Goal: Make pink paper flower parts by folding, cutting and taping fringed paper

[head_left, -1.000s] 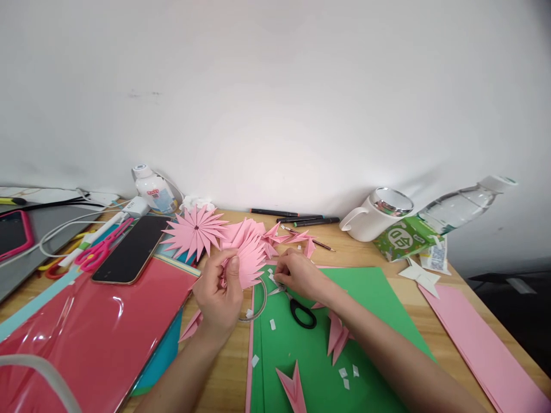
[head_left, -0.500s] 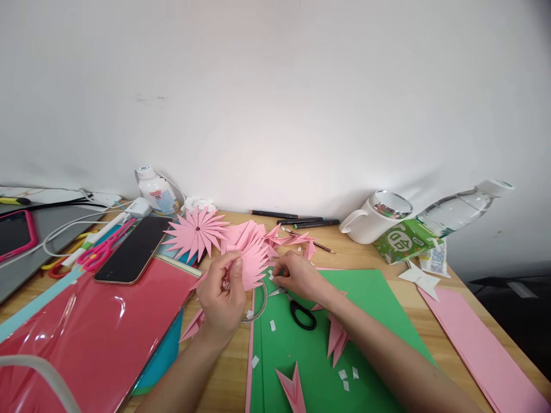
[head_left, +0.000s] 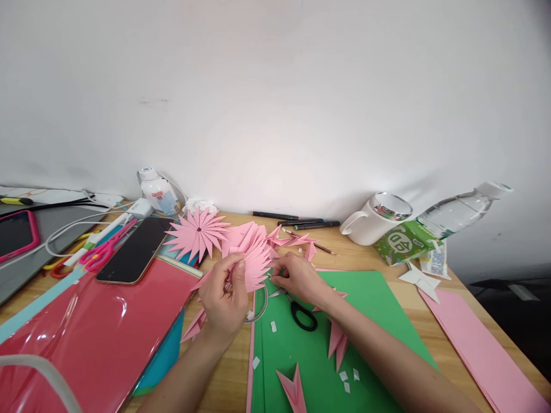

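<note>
A pleated pink paper fan (head_left: 256, 259) is pinched between the thumb and fingers of my left hand (head_left: 227, 295). Just to its right, my right hand (head_left: 300, 278) has its thumb and fingertips pressed together; what they hold, if anything, is too small to make out. Below my right hand, black-handled scissors (head_left: 303, 316) lie on green paper (head_left: 365, 321), their blades partly covered. A roll of clear tape (head_left: 263, 310) rests under the fan, partly hidden. Behind my left hand lies a finished pink paper star wheel (head_left: 198, 230).
Folded pink pieces (head_left: 293, 390) and small white scraps (head_left: 343, 376) lie on the green paper. A phone (head_left: 133, 249) and a red glossy folder (head_left: 94, 327) occupy the left. At right are a white mug (head_left: 368, 221), a water bottle (head_left: 458, 212) and pink strips (head_left: 482, 350).
My right hand has stayed beside the fan with its fingertips closed. The fan has shifted very slightly in my left hand; the view has moved a little.
</note>
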`<state>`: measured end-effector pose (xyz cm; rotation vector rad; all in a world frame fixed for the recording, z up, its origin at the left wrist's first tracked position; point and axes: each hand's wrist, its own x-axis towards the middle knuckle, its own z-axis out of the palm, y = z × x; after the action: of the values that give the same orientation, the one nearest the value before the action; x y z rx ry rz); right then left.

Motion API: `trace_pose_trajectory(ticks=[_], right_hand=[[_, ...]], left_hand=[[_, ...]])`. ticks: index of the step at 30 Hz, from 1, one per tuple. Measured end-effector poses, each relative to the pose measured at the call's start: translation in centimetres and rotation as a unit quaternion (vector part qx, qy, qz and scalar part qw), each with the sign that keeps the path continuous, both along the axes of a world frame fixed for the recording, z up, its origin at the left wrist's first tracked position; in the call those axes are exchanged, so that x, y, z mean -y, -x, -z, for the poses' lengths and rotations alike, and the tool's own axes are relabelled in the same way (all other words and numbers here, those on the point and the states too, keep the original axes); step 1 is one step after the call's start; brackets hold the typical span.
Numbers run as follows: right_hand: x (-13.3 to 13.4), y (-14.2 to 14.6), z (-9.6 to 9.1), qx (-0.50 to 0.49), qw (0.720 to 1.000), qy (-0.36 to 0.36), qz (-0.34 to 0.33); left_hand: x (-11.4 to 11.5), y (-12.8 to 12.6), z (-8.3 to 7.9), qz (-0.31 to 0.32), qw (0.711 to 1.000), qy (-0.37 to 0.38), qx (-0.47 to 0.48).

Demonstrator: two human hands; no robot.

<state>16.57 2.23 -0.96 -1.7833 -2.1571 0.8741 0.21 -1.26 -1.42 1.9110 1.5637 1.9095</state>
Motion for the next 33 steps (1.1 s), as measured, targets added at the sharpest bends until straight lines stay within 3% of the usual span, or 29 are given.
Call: trace_pose_trajectory(ticks=[7,14,17,19,21,22,24,27,30,33], right_hand=[[0.4,0.3,-0.5,0.0,1.0,0.018,-0.016],[0.0,-0.2,-0.1,-0.066,0.997,0.029,-0.032],[-0.5,-0.8,0.2,-0.103,0.993,0.044,-0.042],[-0.7,-1.3,0.1,-0.158,0.984,0.069,-0.048],[-0.9,-1.8,-0.5,-0.244,0.962,0.107,-0.055],[-0.9,-2.0,-0.9,-0.289,0.946,0.132,-0.056],[-0.7,-2.4,-1.9,-0.355,0.915,0.183,-0.051],[-0.4,-2.6,-3.0,-0.401,0.881,0.245,-0.048],[-0.1,-2.4,-3.5,-0.411,0.863,0.29,-0.044],[0.2,-2.1,-3.5,-0.416,0.853,0.313,-0.037]], left_hand=[[-0.1,0.1,0.0,-0.005,1.0,-0.017,-0.012],[0.2,0.0,0.1,0.008,1.0,-0.005,0.004],[0.2,0.0,0.2,0.019,0.998,0.02,0.049],[-0.1,0.1,0.0,0.029,0.99,0.06,0.127],[-0.7,0.4,-0.2,0.061,0.958,0.119,0.254],[-1.1,0.5,-0.4,0.094,0.927,0.149,0.33],[-1.8,0.8,-0.9,0.182,0.833,0.208,0.478],[-2.3,1.0,-1.4,0.254,0.716,0.3,0.577],[-2.1,0.8,-1.8,0.288,0.674,0.341,0.588],[-1.7,0.4,-2.0,0.299,0.674,0.343,0.581]])
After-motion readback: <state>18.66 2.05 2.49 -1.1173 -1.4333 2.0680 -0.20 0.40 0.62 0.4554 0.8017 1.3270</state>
